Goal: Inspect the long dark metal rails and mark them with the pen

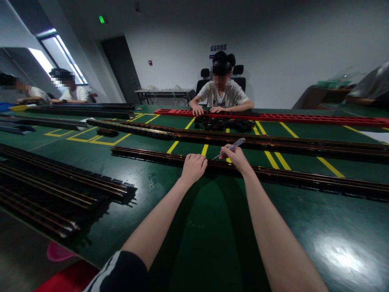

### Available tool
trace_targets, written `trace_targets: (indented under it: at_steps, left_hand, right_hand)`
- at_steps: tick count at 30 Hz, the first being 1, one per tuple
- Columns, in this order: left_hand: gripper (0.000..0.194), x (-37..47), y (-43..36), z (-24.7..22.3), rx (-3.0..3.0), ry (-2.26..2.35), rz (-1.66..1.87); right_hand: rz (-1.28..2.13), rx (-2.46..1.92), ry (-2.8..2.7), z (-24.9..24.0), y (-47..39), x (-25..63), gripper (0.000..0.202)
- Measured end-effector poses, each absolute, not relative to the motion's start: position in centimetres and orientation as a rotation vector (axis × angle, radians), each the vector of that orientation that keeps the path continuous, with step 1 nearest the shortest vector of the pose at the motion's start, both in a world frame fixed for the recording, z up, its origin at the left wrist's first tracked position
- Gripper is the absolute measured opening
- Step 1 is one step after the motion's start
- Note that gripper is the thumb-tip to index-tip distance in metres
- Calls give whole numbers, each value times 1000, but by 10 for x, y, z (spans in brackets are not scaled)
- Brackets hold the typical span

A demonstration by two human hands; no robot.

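Note:
A long black rail with copper-coloured strips (288,177) lies across the green table in front of me. My left hand (194,167) rests over this rail with its fingers curled around the far edge, gripping it. Just to its right, my right hand (235,157) is closed on a screwdriver (238,142) with a clear handle. The screwdriver slants down to the left, its thin shaft pointing at the rail close to my left fingers. Whether the tip touches the rail is too small to tell.
Behind it runs another long black rail (306,147). Several similar rails (60,170) lie at the left. A heap of small black parts (225,123) and a red slotted rail (304,117) are near a co-worker (223,95) opposite. Yellow tape lines (273,159) mark the tabletop.

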State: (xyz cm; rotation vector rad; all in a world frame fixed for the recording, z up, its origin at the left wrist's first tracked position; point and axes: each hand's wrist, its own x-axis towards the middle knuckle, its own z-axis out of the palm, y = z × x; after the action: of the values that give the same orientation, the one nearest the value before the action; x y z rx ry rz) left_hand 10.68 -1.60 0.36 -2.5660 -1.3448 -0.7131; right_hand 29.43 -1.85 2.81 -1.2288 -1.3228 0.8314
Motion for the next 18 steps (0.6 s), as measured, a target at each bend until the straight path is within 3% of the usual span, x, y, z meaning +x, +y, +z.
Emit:
trace_targets:
  at_steps: [18]
  left_hand:
    - [38, 108, -18, 6, -2574, -1385, -715]
  right_hand:
    - [918, -1199, -1318, 28, -26, 297, 25]
